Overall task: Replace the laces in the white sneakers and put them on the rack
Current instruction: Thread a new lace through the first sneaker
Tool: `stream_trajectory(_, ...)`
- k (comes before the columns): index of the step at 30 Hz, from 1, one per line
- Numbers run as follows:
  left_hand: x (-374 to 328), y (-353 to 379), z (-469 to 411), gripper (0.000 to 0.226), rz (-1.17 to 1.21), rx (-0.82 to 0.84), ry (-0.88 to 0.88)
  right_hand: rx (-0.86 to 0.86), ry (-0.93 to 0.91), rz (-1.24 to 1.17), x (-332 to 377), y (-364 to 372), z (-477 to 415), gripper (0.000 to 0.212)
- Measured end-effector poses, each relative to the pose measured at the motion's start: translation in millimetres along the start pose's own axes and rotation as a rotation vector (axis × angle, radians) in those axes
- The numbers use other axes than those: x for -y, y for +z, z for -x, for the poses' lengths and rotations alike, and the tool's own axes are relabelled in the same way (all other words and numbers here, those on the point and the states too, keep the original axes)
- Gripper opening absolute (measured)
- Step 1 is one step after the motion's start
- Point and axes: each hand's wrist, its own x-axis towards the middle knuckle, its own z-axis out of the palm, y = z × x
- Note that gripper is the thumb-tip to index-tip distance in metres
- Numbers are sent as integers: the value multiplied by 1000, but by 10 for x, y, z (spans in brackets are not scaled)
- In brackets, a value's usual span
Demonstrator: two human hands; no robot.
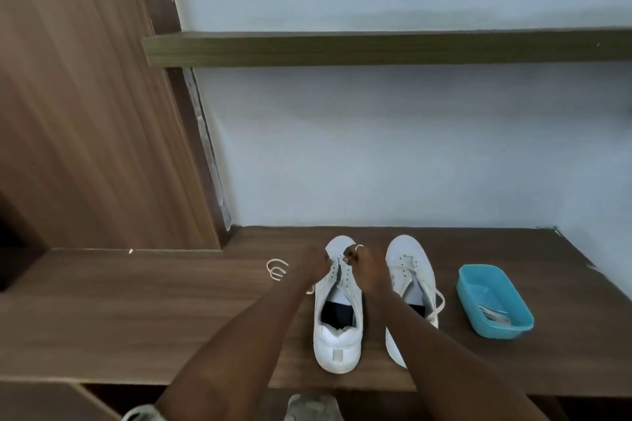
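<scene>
Left hand (313, 263) and right hand (363, 263) are pinching the soft, limp lace (310, 291) at the toe eyelets of the sneaker (337, 335) sitting at the table's (171, 311) six o'clock; gripping near its stiffer tip looks wisest.

A blue plastic tub (502, 330) with round corners sits on the right side of the dark brown wooden surface (136, 318). Behind it is a pale blue wall (376, 154). A long wooden shelf (376, 48) runs across it. A tall brown wooden panel (85, 96) stands on the left.
</scene>
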Motion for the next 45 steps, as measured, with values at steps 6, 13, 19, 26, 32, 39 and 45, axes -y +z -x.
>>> stream_trajectory(6, -124, 280, -6, 47, 184, -10, -71, -36, 19, -76, -40, 135, -7, 27)
stream_trajectory(13, -56, 303, 56, 48, 408, -112, -131, -13, 71, -143, -91, 218, -7, 27)
stream_trajectory(19, 78, 349, 103, 47, 627, -157, -173, 36, 56, -84, -54, 322, 1, 23)
stream_trajectory(26, 120, 384, 88, 30, 780, -129, -221, 15, 104, -85, -33, 364, -31, 23)
stream_trajectory(32, 133, 389, 96, 17, 866, -107, -217, -1, 143, -83, -9, 394, -76, 24)
stream_trajectory(39, 130, 402, 113, 31, 1022, -78, -266, -1, 121, -52, 1, 423, -103, 22)
stream_trajectory(45, 103, 466, 132, 32, 1227, -120, -367, -74, 244, 8, 14, 424, -76, 21)
